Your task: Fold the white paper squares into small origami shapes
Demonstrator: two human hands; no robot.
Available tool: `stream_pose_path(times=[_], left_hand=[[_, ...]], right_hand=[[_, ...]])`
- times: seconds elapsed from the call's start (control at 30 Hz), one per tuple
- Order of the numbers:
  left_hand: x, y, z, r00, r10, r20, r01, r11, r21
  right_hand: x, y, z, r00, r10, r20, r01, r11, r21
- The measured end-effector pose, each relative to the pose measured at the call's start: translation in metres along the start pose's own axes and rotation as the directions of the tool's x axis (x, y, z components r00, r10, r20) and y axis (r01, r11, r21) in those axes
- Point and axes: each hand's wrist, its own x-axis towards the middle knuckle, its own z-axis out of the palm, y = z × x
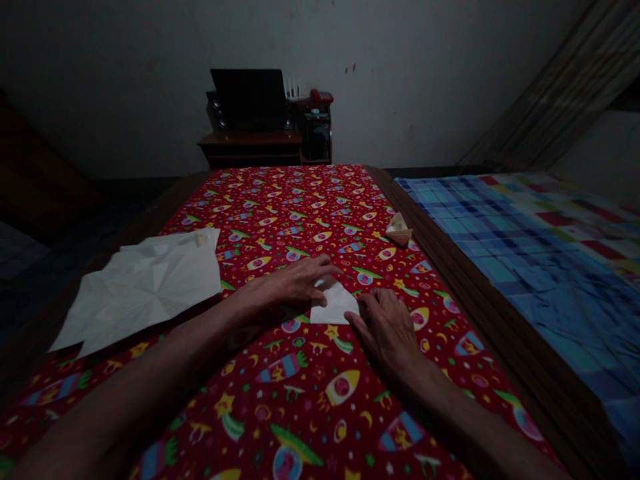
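Note:
A small folded piece of white paper (334,308) lies on the red patterned cloth between my two hands. My left hand (300,279) reaches over its upper left side, fingers stretched out and apart, with the thumb touching the paper. At the right edge, my right hand (389,327) has thumb and forefinger closed on the paper. Part of the paper's top is hidden under the left fingers. To the left lie large creased white sheets (150,287), overlapping one another.
A small folded paper piece (399,230) sits near the cloth's right edge. The red cloth (310,407) covers a long table with a dark brown border (510,320). A blue checked bedspread (480,247) is at right. A monitor (250,100) stands on a desk against the wall.

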Motion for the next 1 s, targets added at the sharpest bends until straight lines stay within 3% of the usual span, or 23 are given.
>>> stream_pose_path(times=[0.2, 0.33, 0.5, 0.87, 1.0], left_hand=[[0.01, -0.01, 0.0, 0.993, -0.1, 0.062, 0.105, 0.99, -0.089], [0.017, -0.008, -0.006, 0.981, -0.129, 0.147, 0.138, 0.989, -0.049], [0.021, -0.006, -0.008, 0.978, -0.151, 0.144, 0.155, 0.988, -0.018], [0.033, -0.019, 0.0, 0.984, -0.04, 0.173, 0.061, 0.991, -0.118], [0.031, -0.023, 0.001, 0.99, -0.018, 0.137, 0.04, 0.986, -0.163]], right_hand=[[-0.001, -0.001, 0.001, 1.0, -0.007, -0.019, 0.007, 1.0, -0.015], [-0.002, 0.002, 0.007, 0.999, -0.006, -0.051, 0.009, 0.998, 0.055], [-0.002, 0.003, 0.013, 0.995, -0.044, -0.089, 0.056, 0.989, 0.139], [0.0, 0.004, 0.013, 0.994, -0.034, -0.107, 0.053, 0.982, 0.179], [-0.001, 0.003, 0.01, 0.993, -0.052, -0.107, 0.07, 0.982, 0.175]])
